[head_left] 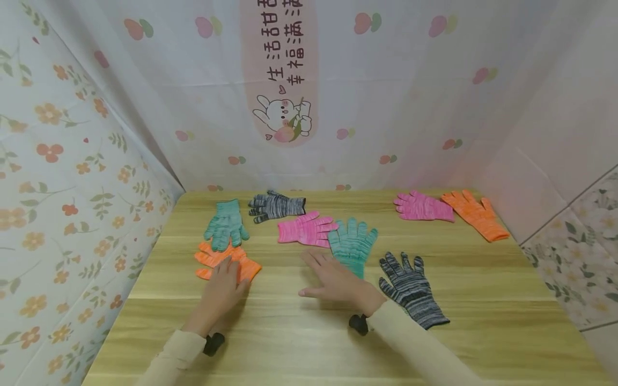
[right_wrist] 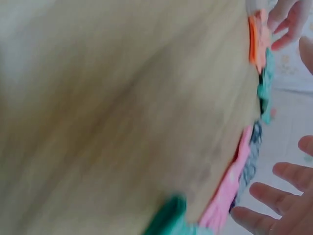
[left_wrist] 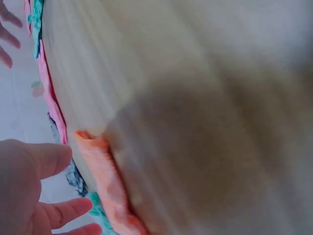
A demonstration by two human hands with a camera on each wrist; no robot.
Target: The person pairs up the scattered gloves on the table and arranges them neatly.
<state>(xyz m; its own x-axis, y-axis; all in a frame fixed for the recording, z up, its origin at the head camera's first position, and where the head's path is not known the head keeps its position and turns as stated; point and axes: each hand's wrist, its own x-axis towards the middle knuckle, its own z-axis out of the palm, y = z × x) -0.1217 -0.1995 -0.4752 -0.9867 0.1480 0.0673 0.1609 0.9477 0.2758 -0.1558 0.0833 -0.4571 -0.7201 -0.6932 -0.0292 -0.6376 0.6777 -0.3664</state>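
My left hand [head_left: 222, 286] hovers at or just over an orange knit glove [head_left: 248, 266], its fingers spread and curled round nothing. In the left wrist view the thumb and fingers stay apart from that orange glove [left_wrist: 105, 176]. My right hand [head_left: 334, 277] is held out over the table, fingers extended, beside a green glove [head_left: 354, 244] whose cuff it partly hides. A pink glove [head_left: 306, 229] lies just beyond, one edge meeting the green one. Against the orange glove's far side rests another green glove [head_left: 226, 225]. In the right wrist view, my right fingers [right_wrist: 274, 198] hold nothing.
A grey-black striped glove [head_left: 277, 206] lies at the back; its like [head_left: 412, 289] is right of my right forearm. At the back right, a pink glove [head_left: 424, 207] touches or nearly touches an orange one [head_left: 477, 214]. Printed curtains [head_left: 386, 96] border the wooden table [head_left: 289, 332].
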